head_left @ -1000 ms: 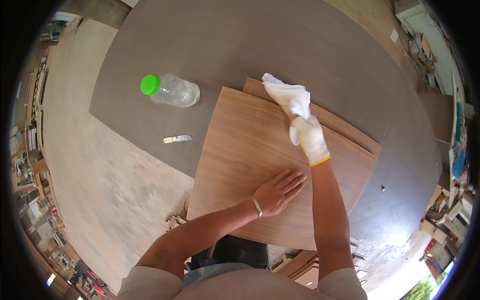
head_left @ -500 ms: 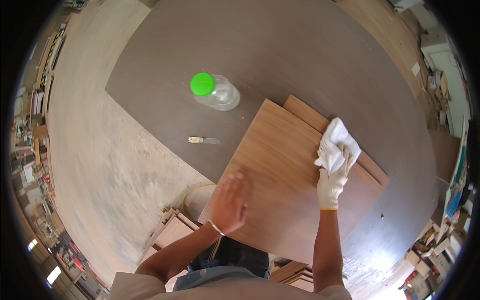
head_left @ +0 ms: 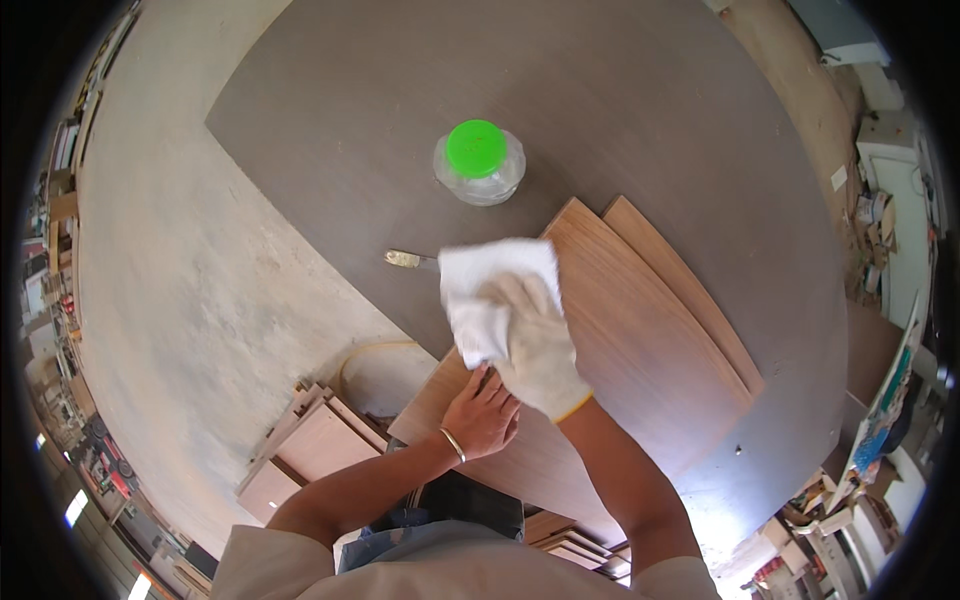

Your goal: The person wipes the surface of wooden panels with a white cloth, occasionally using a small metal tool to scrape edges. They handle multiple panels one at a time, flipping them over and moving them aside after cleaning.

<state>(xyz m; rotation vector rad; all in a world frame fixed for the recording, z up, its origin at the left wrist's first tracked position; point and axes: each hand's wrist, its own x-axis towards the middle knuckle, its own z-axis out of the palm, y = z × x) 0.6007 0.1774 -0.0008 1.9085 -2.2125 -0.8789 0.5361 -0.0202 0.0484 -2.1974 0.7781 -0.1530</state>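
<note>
Cloth work occupies the right hand, which wears a pale glove and presses a bunched white cloth onto the near-left corner of the top wooden panel, its fingers curled over the fabric. Just below it, the bare left hand, with a thin bracelet at the wrist, lies spread flat on the same panel edge, holding nothing. How much of the surface has been wiped cannot be told; the panel looks evenly clean, so the job seems well along. A second panel peeks out beyond the right hand. Past the cloth lie a small metal scraper and a green-lidded clear jar on the dark table, both clear of the wiping path.
</note>
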